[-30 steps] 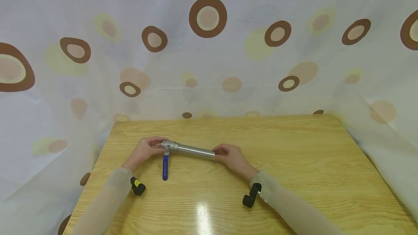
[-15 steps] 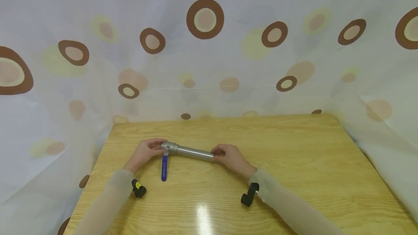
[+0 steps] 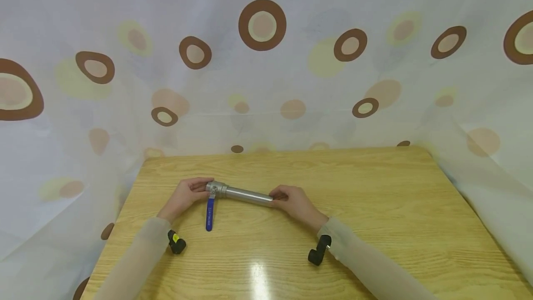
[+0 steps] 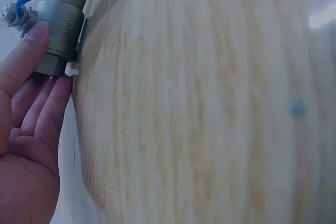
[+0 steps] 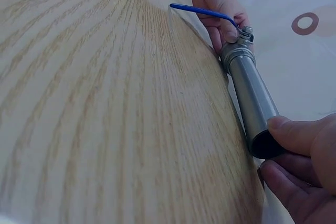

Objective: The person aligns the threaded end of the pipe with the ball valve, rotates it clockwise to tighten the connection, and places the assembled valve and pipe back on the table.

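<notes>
Fingers (image 3: 200, 186) of both hands grip a valved pipe (image 3: 243, 194) over a wooden table (image 3: 374, 207), before a spotted curtain (image 3: 262, 24).

Bright, glare on table (image 3: 258, 270), blurred wrist views

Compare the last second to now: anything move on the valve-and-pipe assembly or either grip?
Little changed. The silver metal pipe with a ball valve and blue lever handle shifted slightly left and toward the person, and both hands went with it. The left hand still holds the valve end, the right hand the pipe's open end. The blue handle still points toward the person over the wooden table.
</notes>
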The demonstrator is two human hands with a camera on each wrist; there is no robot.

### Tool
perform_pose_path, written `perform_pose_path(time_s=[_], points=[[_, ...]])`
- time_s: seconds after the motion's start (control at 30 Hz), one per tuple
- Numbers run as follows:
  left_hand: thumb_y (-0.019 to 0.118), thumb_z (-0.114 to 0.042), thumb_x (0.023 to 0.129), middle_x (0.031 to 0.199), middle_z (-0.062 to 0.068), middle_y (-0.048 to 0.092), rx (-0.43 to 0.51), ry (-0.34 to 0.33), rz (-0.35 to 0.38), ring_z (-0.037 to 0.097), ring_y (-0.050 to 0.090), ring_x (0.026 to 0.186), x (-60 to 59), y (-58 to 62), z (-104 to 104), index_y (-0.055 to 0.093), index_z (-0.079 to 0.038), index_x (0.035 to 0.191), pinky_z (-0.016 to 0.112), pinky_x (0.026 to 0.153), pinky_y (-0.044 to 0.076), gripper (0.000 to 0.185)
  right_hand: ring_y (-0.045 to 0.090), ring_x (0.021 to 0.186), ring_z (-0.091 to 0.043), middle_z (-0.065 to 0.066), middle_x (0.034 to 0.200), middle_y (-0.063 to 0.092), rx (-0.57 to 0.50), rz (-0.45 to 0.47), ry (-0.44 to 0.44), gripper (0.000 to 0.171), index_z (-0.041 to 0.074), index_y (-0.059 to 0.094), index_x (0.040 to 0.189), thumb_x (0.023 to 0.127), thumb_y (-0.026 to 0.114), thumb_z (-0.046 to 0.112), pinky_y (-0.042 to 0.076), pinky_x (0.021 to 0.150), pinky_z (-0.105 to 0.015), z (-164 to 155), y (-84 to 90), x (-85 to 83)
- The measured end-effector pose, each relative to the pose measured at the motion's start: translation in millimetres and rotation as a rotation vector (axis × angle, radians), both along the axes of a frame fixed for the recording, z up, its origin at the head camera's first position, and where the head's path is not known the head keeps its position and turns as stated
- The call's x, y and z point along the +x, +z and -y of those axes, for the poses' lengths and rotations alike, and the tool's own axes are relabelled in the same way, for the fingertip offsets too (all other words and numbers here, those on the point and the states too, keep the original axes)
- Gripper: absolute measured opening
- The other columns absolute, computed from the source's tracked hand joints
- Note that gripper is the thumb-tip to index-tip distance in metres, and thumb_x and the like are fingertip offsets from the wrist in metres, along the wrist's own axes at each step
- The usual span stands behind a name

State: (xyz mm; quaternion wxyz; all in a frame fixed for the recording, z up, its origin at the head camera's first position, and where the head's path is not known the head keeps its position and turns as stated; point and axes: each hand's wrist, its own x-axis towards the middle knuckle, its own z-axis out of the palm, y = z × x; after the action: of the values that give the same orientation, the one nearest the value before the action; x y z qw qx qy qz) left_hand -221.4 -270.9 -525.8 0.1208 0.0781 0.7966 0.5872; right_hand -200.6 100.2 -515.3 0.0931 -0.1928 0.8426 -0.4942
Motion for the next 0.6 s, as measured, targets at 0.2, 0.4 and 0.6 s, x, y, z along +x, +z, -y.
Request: perform_pose_path(time_s=[0.2, 0.4, 0.6], points=[[0.072, -0.001, 0.094, 0.145, 0.027, 0.056, -0.005, -0.011, -0.011, 0.042, 0.057, 0.133, -2.1, -1.0, 1, 0.055, 0.005, 0.144, 0.028, 0.104, 0.053, 0.053, 0.072, 0.095, -0.019, -0.008, 0.106, 0.076, 0.004, 0.002, -0.001, 0.025, 0.003, 0.074, 0.116, 0.094, 0.077, 0.013, 0.061, 0.084, -0.027, 0, -1.2, -1.0], [0.072, -0.003, 0.095, 0.145, 0.027, 0.057, -0.026, -0.013, -0.005, 0.042, 0.058, 0.133, -0.9, 0.5, 1, 0.054, 0.005, 0.145, 0.029, 0.104, 0.054, 0.053, 0.073, 0.100, -0.019, -0.007, 0.111, 0.076, -0.006, -0.003, -0.020, 0.032, 0.004, 0.073, 0.122, 0.095, 0.077, 0.020, 0.060, 0.089, -0.033, -7, -8.7, -1.0], [0.075, -0.012, 0.095, 0.149, 0.024, 0.054, -0.031, -0.020, 0.010, 0.039, 0.057, 0.134, 3.4, 5.6, 8, 0.049, 0.001, 0.151, 0.031, 0.105, 0.053, 0.063, 0.071, 0.106, -0.020, -0.006, 0.120, 0.075, -0.004, -0.012, -0.064, 0.030, 0.005, 0.072, 0.126, 0.099, 0.072, 0.019, 0.059, 0.096, -0.038, -23, -8.0, -0.1]])
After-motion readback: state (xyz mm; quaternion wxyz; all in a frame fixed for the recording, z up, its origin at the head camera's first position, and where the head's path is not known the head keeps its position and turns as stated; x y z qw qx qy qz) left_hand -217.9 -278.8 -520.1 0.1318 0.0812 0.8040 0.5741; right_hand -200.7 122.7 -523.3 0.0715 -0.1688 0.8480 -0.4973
